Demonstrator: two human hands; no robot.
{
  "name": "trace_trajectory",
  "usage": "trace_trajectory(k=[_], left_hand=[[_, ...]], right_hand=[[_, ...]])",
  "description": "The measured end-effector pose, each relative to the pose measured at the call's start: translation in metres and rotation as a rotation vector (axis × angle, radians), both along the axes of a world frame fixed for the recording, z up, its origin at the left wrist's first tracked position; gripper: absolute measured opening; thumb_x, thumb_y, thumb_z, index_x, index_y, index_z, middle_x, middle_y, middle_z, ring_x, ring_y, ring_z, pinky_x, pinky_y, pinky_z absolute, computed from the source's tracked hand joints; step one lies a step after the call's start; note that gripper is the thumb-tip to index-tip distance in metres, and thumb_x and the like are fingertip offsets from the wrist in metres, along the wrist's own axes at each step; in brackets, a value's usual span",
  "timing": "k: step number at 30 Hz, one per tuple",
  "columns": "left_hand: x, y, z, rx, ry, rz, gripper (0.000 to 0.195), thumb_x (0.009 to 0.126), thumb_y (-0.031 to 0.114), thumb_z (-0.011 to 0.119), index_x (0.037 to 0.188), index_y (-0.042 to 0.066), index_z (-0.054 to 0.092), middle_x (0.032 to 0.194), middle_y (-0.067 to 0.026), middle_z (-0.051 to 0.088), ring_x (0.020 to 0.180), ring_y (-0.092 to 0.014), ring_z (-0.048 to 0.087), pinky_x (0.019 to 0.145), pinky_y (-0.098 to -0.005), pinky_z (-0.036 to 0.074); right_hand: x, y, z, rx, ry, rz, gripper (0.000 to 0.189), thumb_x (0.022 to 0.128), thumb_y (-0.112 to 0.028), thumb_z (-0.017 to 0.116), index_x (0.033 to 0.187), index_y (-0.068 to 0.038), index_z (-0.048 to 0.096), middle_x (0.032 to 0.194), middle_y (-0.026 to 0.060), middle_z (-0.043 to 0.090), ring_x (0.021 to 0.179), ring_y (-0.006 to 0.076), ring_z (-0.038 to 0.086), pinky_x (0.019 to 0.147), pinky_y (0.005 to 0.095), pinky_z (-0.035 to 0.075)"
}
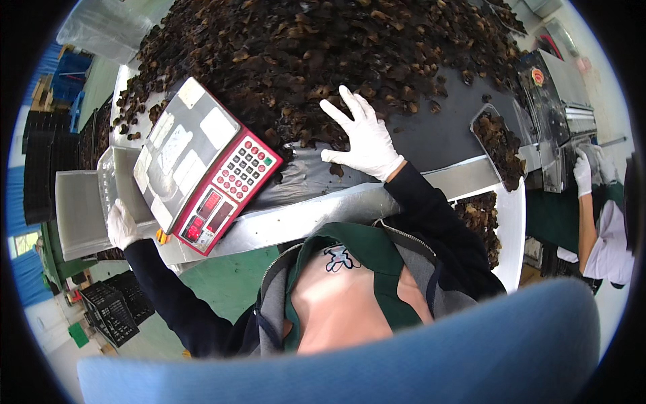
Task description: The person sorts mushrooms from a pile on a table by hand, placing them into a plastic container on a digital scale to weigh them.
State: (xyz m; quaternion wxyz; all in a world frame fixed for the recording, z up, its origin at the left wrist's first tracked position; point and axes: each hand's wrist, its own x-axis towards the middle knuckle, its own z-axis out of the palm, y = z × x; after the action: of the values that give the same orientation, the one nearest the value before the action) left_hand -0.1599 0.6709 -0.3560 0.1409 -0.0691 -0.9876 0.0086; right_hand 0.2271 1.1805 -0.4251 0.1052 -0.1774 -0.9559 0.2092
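Note:
My left hand [121,225], in a white glove, grips the near edge of a clear plastic tray [112,169] left of the scale. My right hand [363,139], gloved in white too, is held with its fingers spread and nothing in it, over the near edge of a large heap of dark brown dried fungus pieces [303,65]. Between my hands stands a red digital scale [227,187] with a keypad and lit red digits. Its metal plate, patched with pale tape, bears no tray.
More clear trays [78,212] are stacked at the left. At the right, a filled clear tray [497,146] lies beside a metal packing machine [555,101], where a co-worker's gloved hands [583,171] are at work. Black crates [108,310] stand on the floor at lower left.

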Motion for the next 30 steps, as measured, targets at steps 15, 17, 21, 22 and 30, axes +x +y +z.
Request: trace_trajectory(k=[15, 17, 21, 22, 30], left_hand=[[-0.061, -0.050, 0.000, 0.229, -0.042, -0.085, 0.038, 0.104, 0.033, 0.061, 0.112, -0.001, 0.075, 0.109, -0.0203, 0.076, 0.102, -0.035, 0.072, 0.091, -0.0392, 0.053], [-0.054, -0.009, 0.002, 0.078, -0.054, 0.033, 0.037, 0.104, 0.035, 0.060, 0.113, 0.003, 0.075, 0.111, -0.0165, 0.076, 0.106, -0.036, 0.071, 0.092, -0.0404, 0.054], [-0.021, -0.012, 0.026, -0.025, 0.293, 0.075, 0.034, 0.104, 0.039, 0.058, 0.112, 0.011, 0.074, 0.114, -0.0096, 0.073, 0.102, -0.032, 0.072, 0.087, -0.0427, 0.057], [-0.009, 0.001, 0.032, 0.046, 0.342, 0.008, 0.028, 0.103, 0.036, 0.060, 0.110, 0.013, 0.075, 0.113, -0.0074, 0.073, 0.097, -0.030, 0.072, 0.084, -0.0414, 0.057], [0.141, 0.162, 0.001, -0.121, 0.470, -0.794, 0.024, 0.085, 0.010, 0.073, 0.104, 0.024, 0.071, 0.098, -0.0022, 0.069, 0.072, -0.025, 0.068, 0.059, -0.0393, 0.054]], right_hand=[[-0.033, 0.022, -0.022, 0.309, 0.087, 0.077, 0.061, 0.076, -0.033, 0.083, 0.134, -0.029, 0.066, 0.146, 0.0125, 0.053, 0.116, 0.0326, 0.060, 0.083, 0.0457, 0.059], [-0.024, 0.034, -0.034, 0.232, 0.208, -0.018, 0.051, 0.077, -0.030, 0.083, 0.127, -0.027, 0.071, 0.121, 0.0080, 0.062, 0.103, 0.0280, 0.063, 0.078, 0.0411, 0.058], [-0.033, 0.043, -0.024, -0.141, 0.357, -0.043, 0.034, 0.080, -0.030, 0.084, 0.111, -0.019, 0.076, 0.101, 0.0063, 0.064, 0.090, 0.0258, 0.068, 0.078, 0.0361, 0.056], [-0.034, 0.046, -0.018, -0.215, 0.339, -0.071, 0.032, 0.081, -0.031, 0.084, 0.109, -0.018, 0.076, 0.099, 0.0069, 0.065, 0.089, 0.0275, 0.068, 0.079, 0.0352, 0.055], [-0.048, 0.086, 0.027, -1.392, 0.396, -0.200, 0.024, 0.096, -0.015, 0.073, 0.118, -0.005, 0.070, 0.104, -0.0004, 0.072, 0.090, 0.0073, 0.066, 0.081, 0.0224, 0.054]])
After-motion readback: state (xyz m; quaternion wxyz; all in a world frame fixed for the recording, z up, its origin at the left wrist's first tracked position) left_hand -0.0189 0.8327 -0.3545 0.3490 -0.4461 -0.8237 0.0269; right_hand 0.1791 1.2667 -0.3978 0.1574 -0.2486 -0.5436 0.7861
